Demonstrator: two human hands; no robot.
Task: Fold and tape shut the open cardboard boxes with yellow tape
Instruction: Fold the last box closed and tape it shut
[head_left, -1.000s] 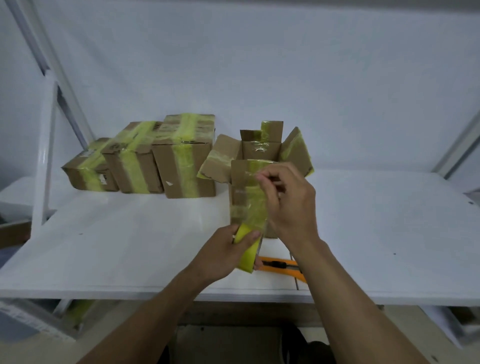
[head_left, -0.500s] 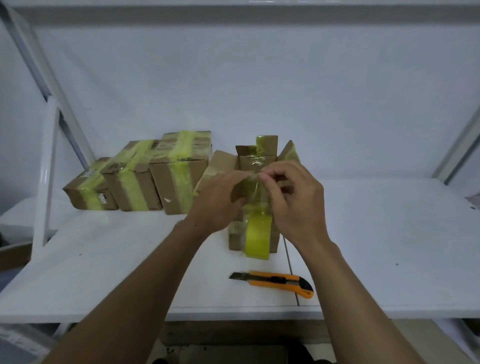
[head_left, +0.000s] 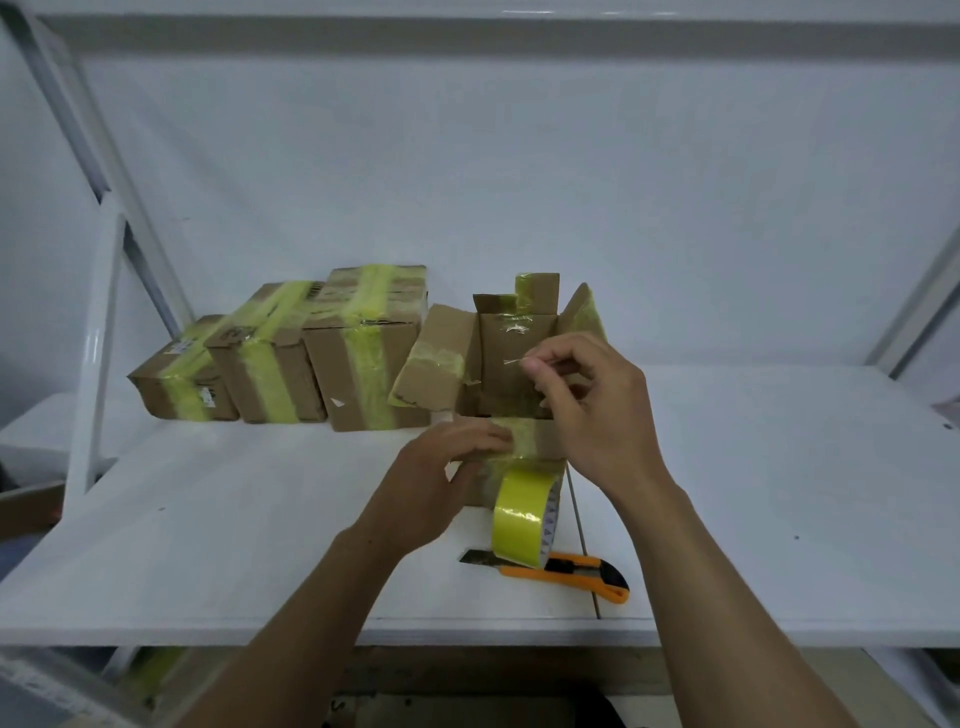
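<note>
My left hand (head_left: 441, 467) grips the near flap of the open box (head_left: 514, 358) where yellow tape crosses it. My right hand (head_left: 597, 410) pinches a thin clear shred above the opening. The tape roll (head_left: 524, 514) sits against the box front, just above the orange knife (head_left: 571, 571).

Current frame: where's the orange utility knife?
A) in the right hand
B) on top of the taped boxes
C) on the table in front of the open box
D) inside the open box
C: the utility knife lies flat on the table in front of the open box, blade end behind the yellow tape roll; the left hand grips the box's near flap, the right hand pinches a tape strip.
</note>
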